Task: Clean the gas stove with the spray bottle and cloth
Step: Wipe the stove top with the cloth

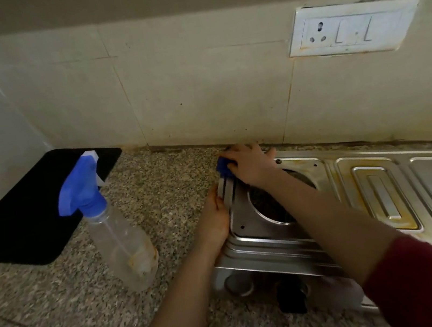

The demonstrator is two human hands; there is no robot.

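Note:
A steel gas stove (pixel 377 186) stands on the speckled counter at the right, its top stained yellow-brown. My right hand (pixel 250 165) reaches over the left burner opening and grips a blue cloth (pixel 223 168) against the stove's far left corner. My left hand (pixel 214 220) rests along the stove's left edge, fingers curled onto the rim. A clear spray bottle (pixel 121 240) with a blue trigger head (pixel 79 189) stands upright on the counter to the left of the stove, apart from both hands.
A black mat (pixel 20 222) lies on the granite counter (pixel 63 314) at the far left, behind the bottle. The tiled wall (pixel 198 95) runs close behind the stove. A white socket and switch plate (pixel 352 28) sits on it at upper right.

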